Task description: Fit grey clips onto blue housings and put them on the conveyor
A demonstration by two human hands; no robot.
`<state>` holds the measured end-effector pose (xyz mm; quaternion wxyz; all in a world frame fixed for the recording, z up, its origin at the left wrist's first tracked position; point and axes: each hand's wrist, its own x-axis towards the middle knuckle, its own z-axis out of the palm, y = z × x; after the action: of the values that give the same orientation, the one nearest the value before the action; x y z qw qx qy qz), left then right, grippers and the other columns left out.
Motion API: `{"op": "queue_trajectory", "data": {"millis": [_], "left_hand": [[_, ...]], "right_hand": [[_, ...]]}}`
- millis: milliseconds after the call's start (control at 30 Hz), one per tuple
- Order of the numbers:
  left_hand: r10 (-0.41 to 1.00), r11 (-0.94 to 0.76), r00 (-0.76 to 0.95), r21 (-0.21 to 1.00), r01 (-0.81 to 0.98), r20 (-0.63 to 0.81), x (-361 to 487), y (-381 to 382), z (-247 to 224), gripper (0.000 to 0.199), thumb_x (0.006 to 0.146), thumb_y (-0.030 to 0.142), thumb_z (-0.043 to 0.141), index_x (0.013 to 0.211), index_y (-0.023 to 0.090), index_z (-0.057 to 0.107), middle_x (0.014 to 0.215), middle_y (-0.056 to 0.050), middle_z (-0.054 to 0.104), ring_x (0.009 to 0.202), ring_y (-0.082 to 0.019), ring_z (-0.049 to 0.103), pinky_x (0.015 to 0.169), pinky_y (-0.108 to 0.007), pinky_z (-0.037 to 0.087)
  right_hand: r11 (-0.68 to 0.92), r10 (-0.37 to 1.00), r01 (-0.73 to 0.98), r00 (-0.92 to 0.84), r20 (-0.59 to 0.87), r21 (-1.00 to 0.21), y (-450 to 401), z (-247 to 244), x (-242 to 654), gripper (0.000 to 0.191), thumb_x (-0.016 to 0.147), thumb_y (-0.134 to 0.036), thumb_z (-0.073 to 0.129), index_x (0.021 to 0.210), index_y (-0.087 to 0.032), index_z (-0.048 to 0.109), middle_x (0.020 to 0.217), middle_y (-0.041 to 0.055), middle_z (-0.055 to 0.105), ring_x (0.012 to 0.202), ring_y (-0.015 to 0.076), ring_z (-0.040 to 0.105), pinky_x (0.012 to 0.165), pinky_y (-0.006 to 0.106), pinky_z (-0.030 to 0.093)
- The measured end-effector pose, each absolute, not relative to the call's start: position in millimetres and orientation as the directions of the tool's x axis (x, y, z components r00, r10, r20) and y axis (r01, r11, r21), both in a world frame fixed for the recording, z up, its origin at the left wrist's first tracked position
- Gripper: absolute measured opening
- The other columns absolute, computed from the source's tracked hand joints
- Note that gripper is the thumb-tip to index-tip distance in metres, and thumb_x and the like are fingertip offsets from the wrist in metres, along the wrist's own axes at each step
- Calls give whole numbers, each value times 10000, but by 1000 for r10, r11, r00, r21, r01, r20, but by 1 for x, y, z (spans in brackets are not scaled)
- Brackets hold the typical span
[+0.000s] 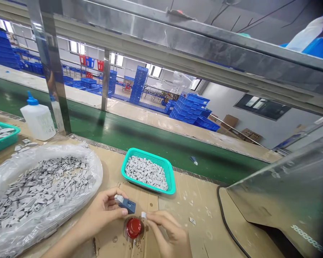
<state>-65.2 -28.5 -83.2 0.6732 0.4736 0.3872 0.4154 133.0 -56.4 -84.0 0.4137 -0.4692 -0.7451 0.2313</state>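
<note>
My left hand (pixel 107 209) is closed around a dark blue plastic housing (pixel 129 205) with a light grey piece (pixel 118 198) at its upper end. Between the thumb and fingers of my right hand (pixel 169 229) is a small whitish plastic piece (pixel 143 214), pinched just right of the housing and apart from it. Below and between both hands sits a small red cup (pixel 134 228), with dark wet stains on the cardboard around it. Behind my hands stands a turquoise basket (pixel 173 179) heaped with small light grey plastic pieces (pixel 145 172).
A clear plastic bag (pixel 97 161) of grey parts lies open at left. Beyond it are a white bottle (pixel 39 120) with a blue cap and another turquoise basket (pixel 16 133). A green conveyor belt (pixel 156 147) carries one blue part (pixel 194 160). A black cable (pixel 223 215) runs at right.
</note>
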Motion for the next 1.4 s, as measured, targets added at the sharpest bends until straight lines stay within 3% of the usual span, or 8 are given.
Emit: {"op": "queue_trajectory", "data": {"millis": [133,333,667,833,900,1000,1200,1400], "left_hand": [[919,161,386,969,-188,-78,-61,-30,-85,171,660,225,653,766,143,546,741,3,614,712,-110,550,682,-216,419],[916,167,399,953,-254,-54,-58,-33,-92,206,639,235,674,735,124,529,712,-1,590,692,-109,533,655,-214,415],[933,202,351,922,-331,-78,-57,-33,-95,242,595,244,718,679,125,525,680,0,609,662,-105,543,633,-203,421],[956,227,273,856,-465,-105,-50,-39,-91,291,559,241,745,653,139,490,637,17,611,619,-93,552,568,-172,404],[958,236,269,812,-534,-101,-46,-42,-90,347,549,246,754,630,151,430,587,40,585,560,-74,532,518,-156,380],[964,215,257,781,-586,-72,-42,-44,-90,420,528,251,770,610,157,368,542,67,533,499,-48,482,478,-142,348],[956,252,277,738,-626,-91,-43,-47,-86,478,485,277,787,591,157,337,524,65,493,452,-34,419,423,-130,279],[936,320,336,669,-671,-110,-39,-55,-82,457,481,236,790,597,152,355,524,57,501,489,-43,445,465,-139,304]], "right_hand": [[331,942,346,-75,326,-878,-51,-71,123,107,756,-167,576,797,-215,662,785,47,622,747,157,608,652,206,517],[280,957,216,-135,256,-935,-50,-78,110,124,737,-147,590,792,-215,679,788,52,618,761,158,613,677,215,520],[353,928,357,-249,276,-865,-53,-72,107,184,739,-145,549,843,-209,685,829,67,606,765,168,592,679,252,490],[234,946,119,-255,198,-965,-51,-70,98,265,680,-112,563,925,-196,614,944,74,571,888,188,569,773,278,483],[188,956,46,-235,173,-981,-51,-69,95,412,649,-98,582,1038,-222,532,1000,65,554,899,177,561,794,287,475],[229,955,52,-204,214,-972,-51,-66,93,605,609,-79,599,1148,-284,416,1123,48,506,954,170,530,816,291,455],[398,917,329,-166,363,-856,-59,-65,93,581,565,-17,606,1055,-297,467,944,-17,603,889,153,567,832,257,435],[584,803,373,-131,582,-721,-65,-62,87,422,640,-41,616,980,-263,500,863,15,599,785,168,603,688,236,494]]}}
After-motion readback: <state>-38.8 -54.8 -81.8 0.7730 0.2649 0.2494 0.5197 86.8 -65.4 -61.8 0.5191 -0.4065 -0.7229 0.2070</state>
